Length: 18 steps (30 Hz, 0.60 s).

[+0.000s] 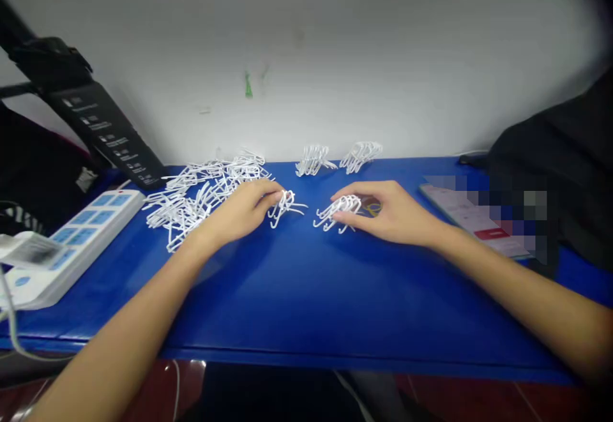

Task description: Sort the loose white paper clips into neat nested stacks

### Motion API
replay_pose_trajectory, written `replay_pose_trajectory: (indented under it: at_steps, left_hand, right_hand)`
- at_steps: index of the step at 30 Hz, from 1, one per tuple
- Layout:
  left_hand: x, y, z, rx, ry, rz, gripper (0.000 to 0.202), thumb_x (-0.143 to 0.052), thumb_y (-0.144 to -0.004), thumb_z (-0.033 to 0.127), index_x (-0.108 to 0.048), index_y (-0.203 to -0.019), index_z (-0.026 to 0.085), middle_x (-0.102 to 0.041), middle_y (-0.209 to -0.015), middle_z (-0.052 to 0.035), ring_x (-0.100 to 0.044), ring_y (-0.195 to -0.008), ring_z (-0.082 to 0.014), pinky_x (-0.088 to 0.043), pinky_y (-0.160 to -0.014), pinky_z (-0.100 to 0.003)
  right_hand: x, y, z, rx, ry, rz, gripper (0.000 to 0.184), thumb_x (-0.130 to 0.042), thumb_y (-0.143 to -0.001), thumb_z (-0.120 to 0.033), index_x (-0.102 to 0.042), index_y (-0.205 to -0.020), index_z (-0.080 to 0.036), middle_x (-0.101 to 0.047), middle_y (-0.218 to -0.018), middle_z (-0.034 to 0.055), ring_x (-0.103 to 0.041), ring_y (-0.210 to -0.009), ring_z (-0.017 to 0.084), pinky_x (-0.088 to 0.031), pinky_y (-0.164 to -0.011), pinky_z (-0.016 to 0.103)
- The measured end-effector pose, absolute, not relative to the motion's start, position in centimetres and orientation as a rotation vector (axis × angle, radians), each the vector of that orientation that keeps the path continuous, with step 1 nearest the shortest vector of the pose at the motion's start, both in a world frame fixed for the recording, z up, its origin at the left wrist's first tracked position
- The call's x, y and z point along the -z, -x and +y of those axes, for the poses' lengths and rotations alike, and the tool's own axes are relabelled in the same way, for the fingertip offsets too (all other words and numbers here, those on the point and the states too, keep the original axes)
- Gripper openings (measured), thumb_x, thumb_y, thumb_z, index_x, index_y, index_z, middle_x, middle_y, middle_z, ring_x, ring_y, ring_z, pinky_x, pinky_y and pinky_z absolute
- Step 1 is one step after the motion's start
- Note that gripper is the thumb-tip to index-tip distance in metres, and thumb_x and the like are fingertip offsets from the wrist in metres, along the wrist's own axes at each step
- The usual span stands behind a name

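Note:
My left hand [251, 208] is closed, its thumb and fingers pinching a small cluster of white hooks [283, 208]. To its right, my right hand [385, 211] grips a larger bunch of white hooks [342, 211] between thumb and forefinger, curved ends toward me. A small gap separates the two bunches, low over the blue table [311, 301]. Under my right palm something thin and yellow [371, 206] shows, partly hidden. Beyond my left hand lies a loose, tangled heap of white hooks [205, 192].
Two neat rows of white hooks, a left row [313, 160] and a right row [360, 156], stand by the wall. A white power strip [90, 237] and a black box-like object [112, 128] are at left. A flat printed sheet [474, 218] and dark cloth [550, 160] lie right.

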<state>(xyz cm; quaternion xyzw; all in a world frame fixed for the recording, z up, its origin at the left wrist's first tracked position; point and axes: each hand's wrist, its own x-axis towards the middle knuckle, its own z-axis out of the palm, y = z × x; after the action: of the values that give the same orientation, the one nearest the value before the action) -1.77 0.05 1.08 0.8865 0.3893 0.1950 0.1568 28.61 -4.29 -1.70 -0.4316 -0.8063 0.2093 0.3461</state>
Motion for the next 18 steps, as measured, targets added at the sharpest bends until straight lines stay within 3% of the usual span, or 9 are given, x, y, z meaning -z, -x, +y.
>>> replay_pose_trajectory:
  at_steps: [5,14,18]
  left_hand:
    - [-1.5,2.2,0.0,-0.526,-2.525,1.154,0.04,-0.045,-0.108,0.046,-0.076,-0.12,0.024,-0.079,-0.125,-0.0061,-0.071,-0.117,-0.0278,-0.051,-0.105,-0.039]
    - [-2.1,2.3,0.1,-0.589,-2.442,1.291,0.045,-0.048,-0.106,0.05,-0.08,-0.099,0.02,-0.081,-0.094,-0.0044,-0.074,-0.089,-0.0262,-0.055,-0.086,-0.037]
    - [-2.0,2.1,-0.1,-0.585,-2.317,1.238,0.047,-0.055,-0.101,0.06,-0.08,-0.113,0.022,-0.082,-0.114,-0.007,-0.075,-0.103,-0.0279,-0.058,-0.094,-0.04]
  right_hand:
    - [1.6,-28.7,-4.3,-0.535,1.127,-2.099,0.036,-0.075,-0.092,-0.05,-0.081,-0.114,-0.022,-0.083,-0.108,0.0081,-0.076,-0.09,0.025,-0.061,-0.078,0.037]
    - [1.6,-28.8,-4.3,-0.517,1.119,-2.117,0.035,-0.075,-0.093,-0.049,-0.081,-0.114,-0.023,-0.083,-0.109,0.007,-0.076,-0.09,0.025,-0.059,-0.077,0.035]
    - [1.6,-28.9,-4.3,-0.527,1.114,-2.117,0.036,-0.075,-0.093,-0.05,-0.081,-0.115,-0.022,-0.083,-0.107,0.0069,-0.076,-0.089,0.025,-0.059,-0.077,0.036]
